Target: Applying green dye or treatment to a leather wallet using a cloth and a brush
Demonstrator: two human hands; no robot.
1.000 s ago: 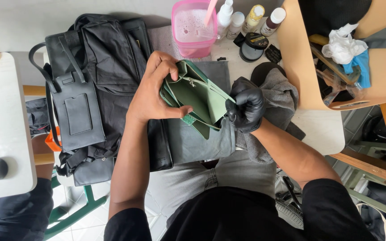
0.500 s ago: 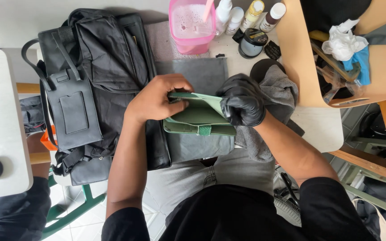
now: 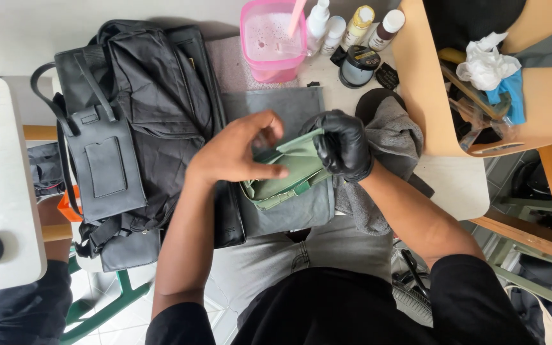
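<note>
A small green pouch (image 3: 282, 176) with a zip lies on a grey cloth (image 3: 289, 112) over my lap. My bare left hand (image 3: 234, 152) grips its left side, fingers curled over the top edge. On the pouch's right end sits my right hand (image 3: 343, 145), in a black glove, closed over the upper corner. The pouch lies nearly flat, its zip edge facing me.
A large black bag (image 3: 135, 121) lies to the left. A pink tub (image 3: 271, 41) with liquid, several small bottles (image 3: 359, 25) and a round tin (image 3: 356, 66) stand at the back. A grey rag (image 3: 391, 134) sits right. A wooden tray (image 3: 544, 102) holds tissue and tools.
The pouch was held open and upright, then folded down flat. My left hand has shifted onto its left side and the gloved right hand stays on the right corner.
</note>
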